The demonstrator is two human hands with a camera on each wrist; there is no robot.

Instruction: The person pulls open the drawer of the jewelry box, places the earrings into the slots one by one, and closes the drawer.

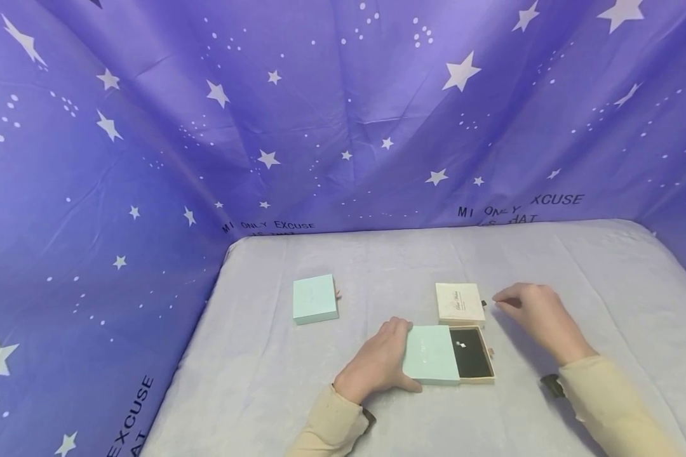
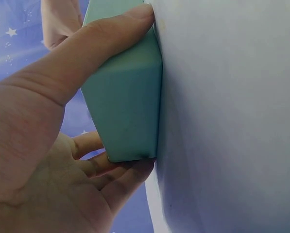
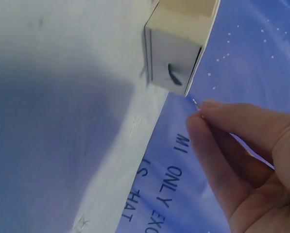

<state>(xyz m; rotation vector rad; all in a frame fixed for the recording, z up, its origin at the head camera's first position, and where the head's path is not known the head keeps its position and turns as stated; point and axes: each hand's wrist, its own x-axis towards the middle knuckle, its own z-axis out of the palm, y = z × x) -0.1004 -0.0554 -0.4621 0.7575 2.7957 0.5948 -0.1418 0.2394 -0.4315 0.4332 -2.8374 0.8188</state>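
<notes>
My left hand [image 1: 380,362] grips the left end of a mint-green sliding jewellery box [image 1: 431,354], its thumb along the near side and its fingers at the far side. The box's drawer [image 1: 490,363] sticks out to the right, showing a dark pad [image 1: 473,362] with a small silvery piece of jewellery [image 1: 462,344] on it. Right of the boxes, my right hand [image 1: 540,314] is raised, thumb and forefinger pinching a tiny shiny piece [image 3: 197,105], too small to tell its kind. Near those fingertips lies a closed cream box [image 1: 459,301] with a dark pull tab [image 3: 174,75].
A second mint-green box [image 1: 314,298], closed, with a pinkish tab, lies to the left. Everything stands on a pale cloth-covered table [image 1: 251,381]. A purple star-printed curtain [image 1: 343,95] hangs behind and along the sides.
</notes>
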